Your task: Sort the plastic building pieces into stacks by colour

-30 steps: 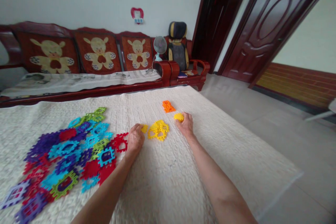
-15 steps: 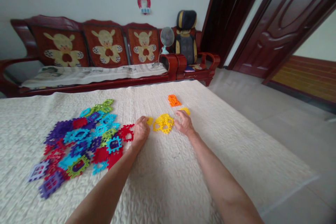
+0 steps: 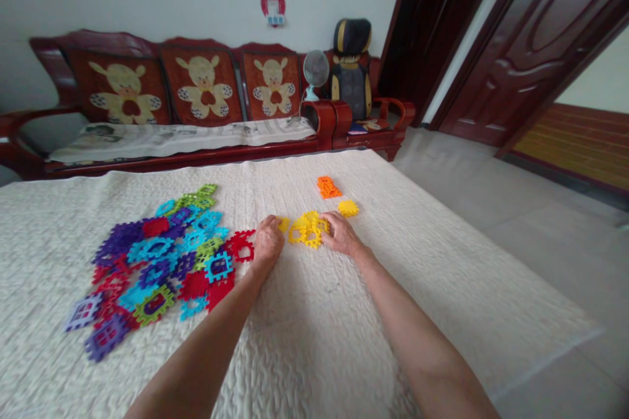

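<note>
Near the middle of the covered surface lies a small heap of yellow interlocking plastic tiles (image 3: 305, 230). My right hand (image 3: 340, 234) is at the heap's right side, its thumb and fingers closed on the edge of a yellow tile there. To the left, my left hand (image 3: 269, 239) is closed on another yellow tile (image 3: 283, 224), which sticks out beyond its fingertips. A single yellow tile (image 3: 348, 208) lies apart, behind my right hand. Farther back is a small stack of orange tiles (image 3: 328, 187). Red tiles (image 3: 241, 247) lie just left of my left hand.
A wide pile of purple, blue, green and red tiles (image 3: 152, 250) spreads over the left of the quilted cream cover (image 3: 422, 314). Beyond the far edge stand a wooden sofa (image 3: 206, 156), a small fan (image 3: 315, 69) and a chair with a massage cushion (image 3: 351, 82).
My right hand has moved left from the separate yellow tile to the yellow heap, leaving that tile uncovered. My left hand still holds its yellow tile. The view has shifted slightly.
</note>
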Tool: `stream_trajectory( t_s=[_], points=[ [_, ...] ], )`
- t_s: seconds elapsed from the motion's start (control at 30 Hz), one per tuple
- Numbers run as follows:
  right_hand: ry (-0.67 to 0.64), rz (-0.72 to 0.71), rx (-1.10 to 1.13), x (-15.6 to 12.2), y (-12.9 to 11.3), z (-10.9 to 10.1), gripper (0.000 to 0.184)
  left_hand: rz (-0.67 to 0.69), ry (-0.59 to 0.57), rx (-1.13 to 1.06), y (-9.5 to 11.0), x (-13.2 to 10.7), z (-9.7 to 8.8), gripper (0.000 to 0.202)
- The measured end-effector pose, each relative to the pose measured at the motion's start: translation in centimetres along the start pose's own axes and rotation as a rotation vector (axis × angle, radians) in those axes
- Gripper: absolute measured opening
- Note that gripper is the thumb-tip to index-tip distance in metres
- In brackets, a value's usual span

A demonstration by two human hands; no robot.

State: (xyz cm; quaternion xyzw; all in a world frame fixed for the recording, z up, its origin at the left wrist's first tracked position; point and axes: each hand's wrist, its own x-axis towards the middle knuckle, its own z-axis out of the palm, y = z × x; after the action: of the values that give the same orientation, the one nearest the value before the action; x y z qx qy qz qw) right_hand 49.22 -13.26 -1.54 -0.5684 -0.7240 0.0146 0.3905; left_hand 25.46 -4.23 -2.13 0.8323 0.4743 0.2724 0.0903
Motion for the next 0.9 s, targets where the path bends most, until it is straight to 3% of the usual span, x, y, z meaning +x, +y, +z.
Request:
stream_trajectory(
  t_s=[0.33, 0.5, 0.63, 0.77, 0.9],
  points=[
    [-0.030, 0.095, -0.078, -4.1, -0.6, -4.0, 0.055, -0.007, 0.016, -0.025, 0.7, -0.1, -0.5, 0.036],
    [0.083, 0.328, -0.277, -3.9, -2.4, -2.2, 0.054, -0.005, 0.004, -0.028, 1.0, -0.2, -0.9, 0.035],
    [0.102, 0.468, -0.391, -3.3, -3.6, -0.6, 0.058, -0.015, 0.000, -0.042, 0.9, -0.1, -0.9, 0.033],
    [0.092, 0.418, -0.364, -3.4, -3.3, -0.8, 0.050, -0.008, 0.000, -0.041, 0.7, -0.1, -0.6, 0.033],
    [0.205, 0.281, -0.299, -2.8, -1.6, -2.9, 0.051, -0.005, 0.008, -0.037, 0.3, -0.1, -0.1, 0.032]
  ],
)
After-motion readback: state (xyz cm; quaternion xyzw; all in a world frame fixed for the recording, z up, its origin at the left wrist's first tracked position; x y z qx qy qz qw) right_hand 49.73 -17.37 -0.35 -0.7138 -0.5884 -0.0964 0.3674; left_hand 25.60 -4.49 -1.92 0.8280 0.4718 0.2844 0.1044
